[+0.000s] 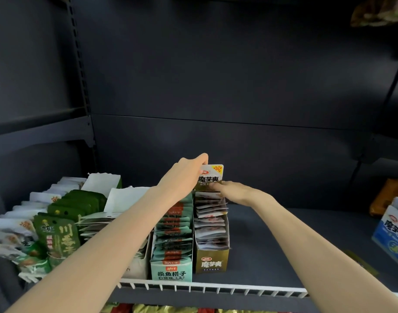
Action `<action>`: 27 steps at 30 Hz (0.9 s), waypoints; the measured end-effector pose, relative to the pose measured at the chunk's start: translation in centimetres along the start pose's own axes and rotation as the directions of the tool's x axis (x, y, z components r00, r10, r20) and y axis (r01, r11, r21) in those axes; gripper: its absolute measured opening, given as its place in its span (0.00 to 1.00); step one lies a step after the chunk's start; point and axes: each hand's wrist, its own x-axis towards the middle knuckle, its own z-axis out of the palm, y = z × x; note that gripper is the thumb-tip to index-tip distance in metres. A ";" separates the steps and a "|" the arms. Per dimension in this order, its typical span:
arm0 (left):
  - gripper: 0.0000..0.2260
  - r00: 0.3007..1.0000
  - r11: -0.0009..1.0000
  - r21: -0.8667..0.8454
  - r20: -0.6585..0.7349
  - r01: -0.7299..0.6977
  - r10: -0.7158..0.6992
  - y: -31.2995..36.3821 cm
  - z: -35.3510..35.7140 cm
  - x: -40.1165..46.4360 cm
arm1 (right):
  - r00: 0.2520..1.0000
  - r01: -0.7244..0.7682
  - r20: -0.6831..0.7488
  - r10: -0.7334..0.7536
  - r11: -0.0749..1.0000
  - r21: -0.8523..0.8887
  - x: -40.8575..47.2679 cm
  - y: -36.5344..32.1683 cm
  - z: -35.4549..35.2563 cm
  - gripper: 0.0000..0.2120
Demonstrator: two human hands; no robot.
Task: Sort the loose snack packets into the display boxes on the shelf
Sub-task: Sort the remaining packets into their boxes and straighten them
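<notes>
A gold display box (212,263) full of pale snack packets (210,219) stands on the dark shelf (283,242), beside a mint-green box (171,271) of red-and-green packets. My left hand (184,177) grips the upright back flap (212,176) of the gold box from the left. My right hand (235,192) reaches in from the right, fingers at the rearmost packets just below that flap. Whether its fingers pinch a packet is hidden.
Further left stand more boxes: white-flapped ones (125,197), dark green packets (62,233) and white packets (17,224). A blue box (391,233) and an orange bag (387,195) sit at far right. A white wire rail (216,286) edges the shelf front.
</notes>
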 end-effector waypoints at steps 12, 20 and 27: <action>0.07 0.996 0.990 0.138 0.080 0.014 -0.025 0.7 1.1 0.8 | 0.982 0.080 -0.190 -0.004 0.916 0.394 -0.6 2.2 1.3 0.14; 0.13 0.999 0.976 0.217 0.017 -0.037 0.034 1.1 2.4 0.9 | 0.963 0.113 -0.268 0.026 0.864 0.491 -1.7 2.4 1.7 0.23; 0.15 0.938 0.958 0.098 -0.199 -0.268 0.283 6.6 5.0 -1.3 | 0.850 0.096 -0.523 0.064 0.958 0.272 -7.1 5.8 -0.2 0.12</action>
